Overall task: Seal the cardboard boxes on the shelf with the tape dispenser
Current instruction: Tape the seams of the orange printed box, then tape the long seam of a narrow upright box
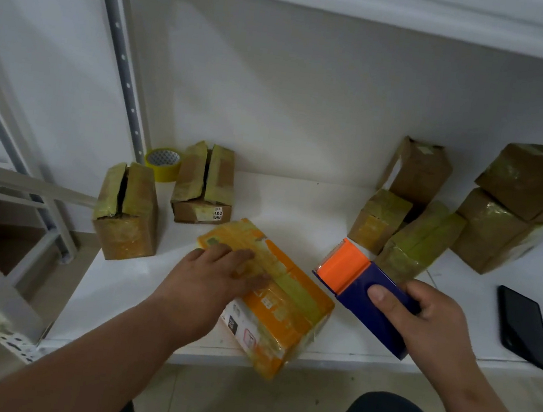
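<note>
An orange box (288, 306) wrapped in yellowish tape lies at the front edge of the white shelf (297, 206). My left hand (216, 274) rests flat on its top with straight fingers. My right hand (434, 322) grips a blue tape dispenser (365, 292) with an orange front, held just right of the box and apart from it. Two brown cardboard boxes with split-open tops stand at the left, the nearer box (128, 211) in front and the other box (203, 185) behind it.
A yellow tape roll (162, 162) stands behind the left boxes. Several taped brown boxes (433, 223) are piled at the right. A black phone (525, 325) lies flat at the far right. A grey metal shelf post (123, 62) rises at the left.
</note>
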Demonstrator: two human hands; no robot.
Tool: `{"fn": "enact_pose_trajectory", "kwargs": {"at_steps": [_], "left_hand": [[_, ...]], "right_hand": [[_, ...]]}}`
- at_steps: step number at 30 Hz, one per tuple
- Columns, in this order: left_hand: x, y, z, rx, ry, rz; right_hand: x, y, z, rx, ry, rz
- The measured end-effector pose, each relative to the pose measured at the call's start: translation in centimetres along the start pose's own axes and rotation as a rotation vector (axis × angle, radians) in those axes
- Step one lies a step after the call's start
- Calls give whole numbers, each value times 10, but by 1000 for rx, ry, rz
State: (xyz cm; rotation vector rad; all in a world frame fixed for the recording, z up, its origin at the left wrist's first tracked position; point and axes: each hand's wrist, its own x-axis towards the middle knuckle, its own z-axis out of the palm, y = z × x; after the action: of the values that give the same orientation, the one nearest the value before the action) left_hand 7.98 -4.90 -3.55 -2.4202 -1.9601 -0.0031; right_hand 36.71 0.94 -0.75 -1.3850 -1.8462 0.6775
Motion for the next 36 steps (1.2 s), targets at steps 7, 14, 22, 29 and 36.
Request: {"fn": "enact_pose_trajectory", "kwargs": {"at_steps": [7,14,22,29,36], "left_hand": [[7,36,1,-320,42,-185],[-8,29,14,-234,-14,-142],[-17,25,15,-210,11,-193],[-22,59,19,-319,-78,-281],[13,51,19,-331,-60,-201]], "right_hand": [[4,4,-6,-35,51,12],[1,0,2,9,22,-21],[-3,2,2,9,19,-20],[-3,1,8,29,26,0],[14,4,12,56,90,-2]]}}
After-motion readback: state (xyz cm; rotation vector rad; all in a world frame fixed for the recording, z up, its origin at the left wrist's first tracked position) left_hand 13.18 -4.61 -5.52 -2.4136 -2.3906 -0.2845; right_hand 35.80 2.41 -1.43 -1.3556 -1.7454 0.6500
